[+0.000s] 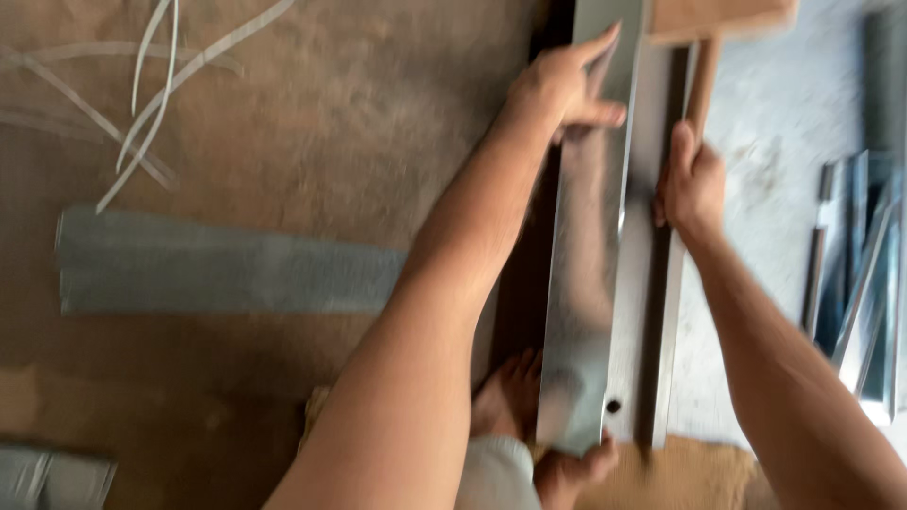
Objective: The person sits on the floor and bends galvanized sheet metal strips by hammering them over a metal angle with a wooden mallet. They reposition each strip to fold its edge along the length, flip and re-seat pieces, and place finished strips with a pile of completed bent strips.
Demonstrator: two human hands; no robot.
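- One flat grey metal strip [227,274] lies at 9 o'clock on the brown floor [331,123]; thin offcut slivers [151,94] curl at 11 o'clock.
- Several metal channels [864,274] are stacked at 3 o'clock.
- One long shiny metal sheet [590,236] runs from 12 to 6 o'clock at centre.
- Left hand [562,90] presses it, fingers extended.
- Right hand [692,184] is curled around a wooden handle [703,85].
- Two bare feet [539,425] touch the sheet's near end.

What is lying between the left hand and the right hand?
In the head view, the shiny sheet-metal strip runs between the left hand and right hand, with a grey metal bar beside it.
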